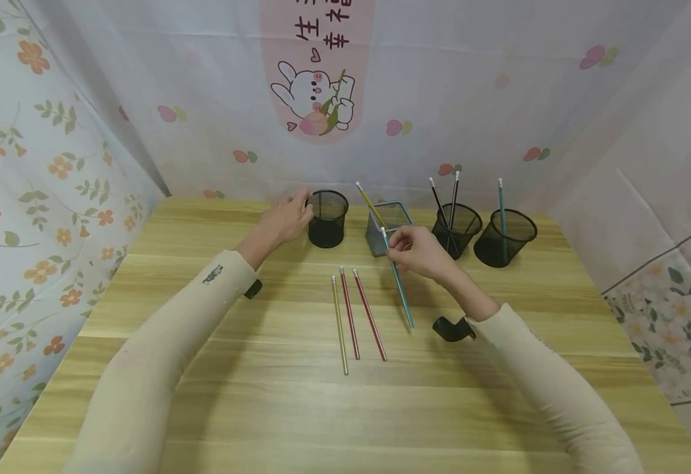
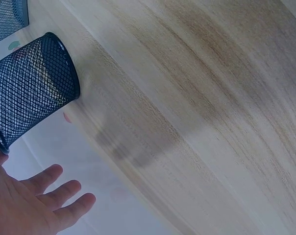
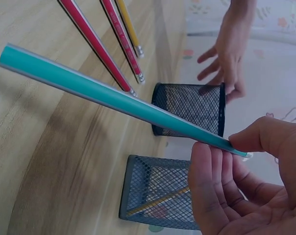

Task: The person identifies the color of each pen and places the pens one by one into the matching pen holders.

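Note:
Near its eraser end, a teal pencil is pinched between the thumb and fingers of my right hand. It slants above the table, in front of a grey square mesh pen holder with a yellow pencil standing in it. My left hand is at the left rim of a round black mesh pen cup, which holds no pencils. In the left wrist view its fingers spread loosely, one touching or nearly touching the rim. Two red pencils and a yellow-gold pencil lie on the table.
To the right stand two more round black mesh cups: one holds two black pencils, the other a teal pencil. A printed curtain hangs behind the wooden table.

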Demonstrator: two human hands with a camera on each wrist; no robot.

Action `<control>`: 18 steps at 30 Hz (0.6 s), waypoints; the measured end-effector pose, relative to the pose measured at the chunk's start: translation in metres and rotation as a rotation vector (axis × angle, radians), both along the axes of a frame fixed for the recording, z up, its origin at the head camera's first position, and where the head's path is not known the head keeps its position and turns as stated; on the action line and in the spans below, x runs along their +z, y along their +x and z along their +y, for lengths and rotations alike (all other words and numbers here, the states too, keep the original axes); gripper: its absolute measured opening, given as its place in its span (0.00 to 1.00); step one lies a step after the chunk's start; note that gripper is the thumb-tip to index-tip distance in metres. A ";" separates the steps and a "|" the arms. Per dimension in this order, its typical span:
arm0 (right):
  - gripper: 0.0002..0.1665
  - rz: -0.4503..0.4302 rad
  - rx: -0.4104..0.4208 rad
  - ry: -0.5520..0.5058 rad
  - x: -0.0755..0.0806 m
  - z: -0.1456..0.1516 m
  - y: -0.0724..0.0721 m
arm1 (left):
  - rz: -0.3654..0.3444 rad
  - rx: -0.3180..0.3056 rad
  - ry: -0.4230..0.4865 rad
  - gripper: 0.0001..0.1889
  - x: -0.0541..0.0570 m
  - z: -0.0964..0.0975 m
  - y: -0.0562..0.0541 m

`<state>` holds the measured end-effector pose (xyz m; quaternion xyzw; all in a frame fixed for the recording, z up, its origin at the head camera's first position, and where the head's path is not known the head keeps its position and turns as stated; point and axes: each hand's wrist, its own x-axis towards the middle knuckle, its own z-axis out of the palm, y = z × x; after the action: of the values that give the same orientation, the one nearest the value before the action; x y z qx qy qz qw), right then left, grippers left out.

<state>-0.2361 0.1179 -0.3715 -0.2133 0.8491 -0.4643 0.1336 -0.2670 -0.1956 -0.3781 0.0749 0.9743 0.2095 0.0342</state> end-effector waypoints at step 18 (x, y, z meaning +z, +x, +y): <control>0.08 0.060 -0.014 -0.132 0.013 0.004 -0.004 | -0.003 -0.004 0.000 0.23 0.002 0.001 0.001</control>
<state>-0.2398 0.1223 -0.3582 -0.2295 0.8216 -0.5138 0.0907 -0.2657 -0.1948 -0.3760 0.0765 0.9742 0.2093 0.0358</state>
